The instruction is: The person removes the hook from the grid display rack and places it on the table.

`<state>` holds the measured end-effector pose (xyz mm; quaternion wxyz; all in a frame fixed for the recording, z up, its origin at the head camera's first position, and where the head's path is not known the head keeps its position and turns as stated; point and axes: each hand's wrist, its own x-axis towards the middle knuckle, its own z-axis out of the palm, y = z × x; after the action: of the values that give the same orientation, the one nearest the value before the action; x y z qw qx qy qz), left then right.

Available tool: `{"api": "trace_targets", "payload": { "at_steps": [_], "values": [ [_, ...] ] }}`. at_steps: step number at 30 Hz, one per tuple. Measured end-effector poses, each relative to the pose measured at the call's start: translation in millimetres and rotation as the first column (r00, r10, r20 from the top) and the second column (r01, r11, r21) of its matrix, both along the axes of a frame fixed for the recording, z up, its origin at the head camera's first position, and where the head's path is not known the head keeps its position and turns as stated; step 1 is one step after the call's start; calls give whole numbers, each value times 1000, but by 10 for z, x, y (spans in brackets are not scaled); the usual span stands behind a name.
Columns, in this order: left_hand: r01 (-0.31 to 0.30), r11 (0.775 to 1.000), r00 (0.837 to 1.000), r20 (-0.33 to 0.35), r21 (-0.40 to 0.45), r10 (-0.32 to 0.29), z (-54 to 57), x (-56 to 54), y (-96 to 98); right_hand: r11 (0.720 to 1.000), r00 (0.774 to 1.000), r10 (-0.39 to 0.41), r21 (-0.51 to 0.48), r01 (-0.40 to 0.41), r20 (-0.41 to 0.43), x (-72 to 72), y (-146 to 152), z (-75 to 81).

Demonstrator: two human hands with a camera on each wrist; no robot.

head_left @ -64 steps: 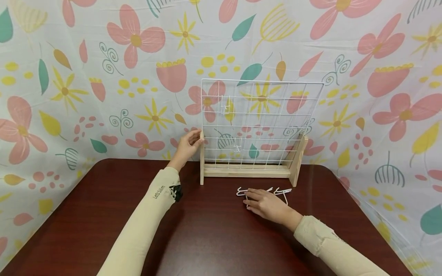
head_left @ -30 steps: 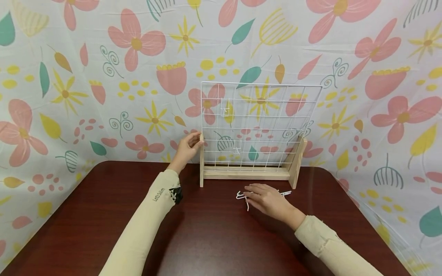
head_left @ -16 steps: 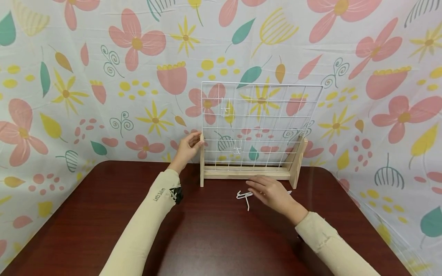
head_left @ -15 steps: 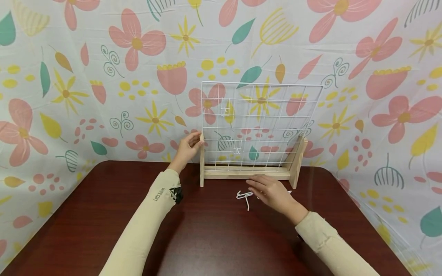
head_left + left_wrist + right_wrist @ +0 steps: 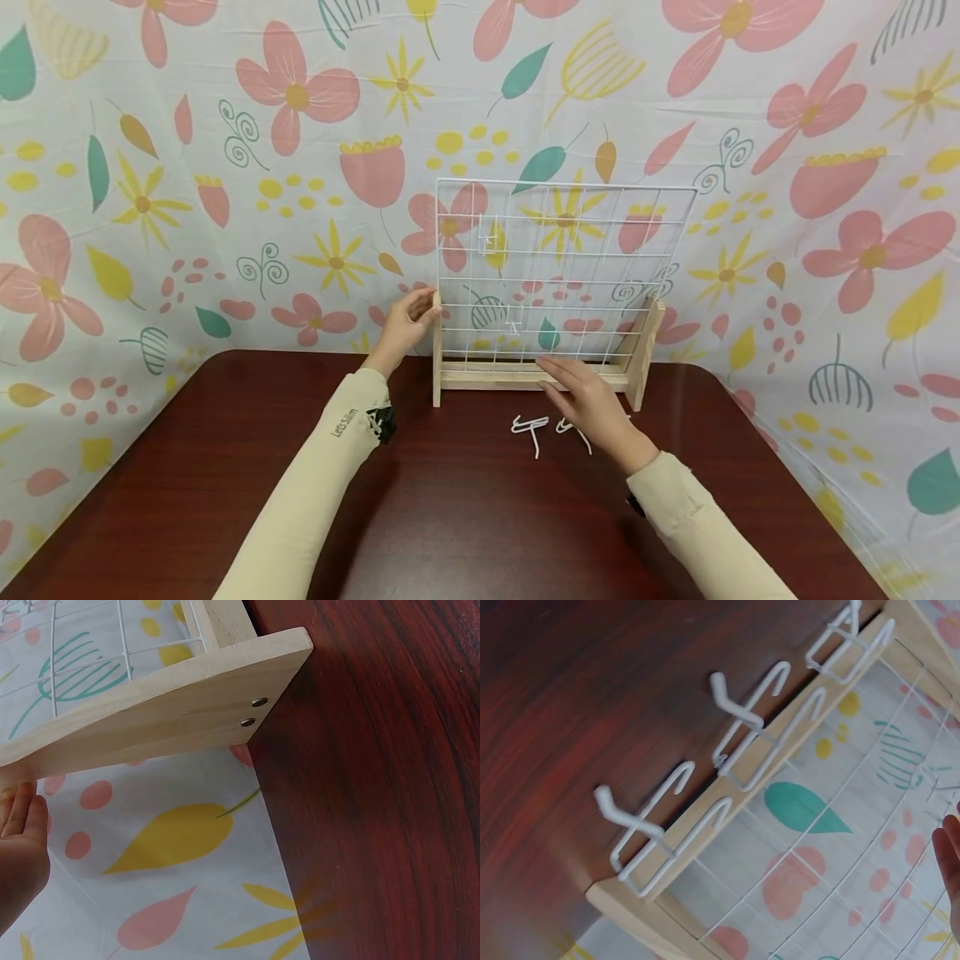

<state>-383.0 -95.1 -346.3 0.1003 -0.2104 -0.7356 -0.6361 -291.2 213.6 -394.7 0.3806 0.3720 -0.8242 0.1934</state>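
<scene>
My left hand (image 5: 407,323) holds the upper end of the left wooden side panel (image 5: 172,705) of a white wire grid rack (image 5: 567,181). In the left wrist view its fingers (image 5: 22,814) lie against the panel's outer face. Loose white double-wire hooks lie on the table before the rack: a left one (image 5: 531,426), a middle one (image 5: 573,427) and a third, mostly covered by my right hand in the head view. All three hooks (image 5: 754,735) show in the right wrist view. With fingers extended and nothing held, my right hand (image 5: 588,408) hovers over them, fingertips overlapping the lower grid.
Two similar white hooks hang on the grid, an upper one (image 5: 488,237) and a lower one (image 5: 513,322). A wooden crossbar (image 5: 495,381) joins the rack's side panels. The dark red-brown table (image 5: 450,517) reaches a floral curtain (image 5: 300,217) at the back.
My right hand has risen off the loose hooks toward the grid, uncovering the left and middle ones. The left hook has turned since the oldest frame. My left hand stays on the side panel.
</scene>
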Motion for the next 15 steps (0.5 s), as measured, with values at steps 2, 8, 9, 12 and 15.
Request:
{"api": "trace_targets", "payload": {
  "at_steps": [2,8,9,12,15],
  "values": [
    [-11,1000,1000,2,-4,11,-46,-60,-2,999,1000,-24,-35,25,11,-23,-24,17],
    [-17,1000,1000,-17,-8,17,-74,-78,5,990,998,-63,-128,65,23,-103,-104,39],
    [-16,1000,1000,-20,-6,16,-77,-77,8,987,997,-67,-142,70,28,-115,-118,40],
    [-17,1000,1000,-21,-3,17,-76,-66,10,980,994,-90,-175,99,59,-143,-161,45],
    [-22,1000,1000,-21,-3,22,-85,-71,5,973,987,-103,-195,125,120,-156,-214,54]
  ]
}}
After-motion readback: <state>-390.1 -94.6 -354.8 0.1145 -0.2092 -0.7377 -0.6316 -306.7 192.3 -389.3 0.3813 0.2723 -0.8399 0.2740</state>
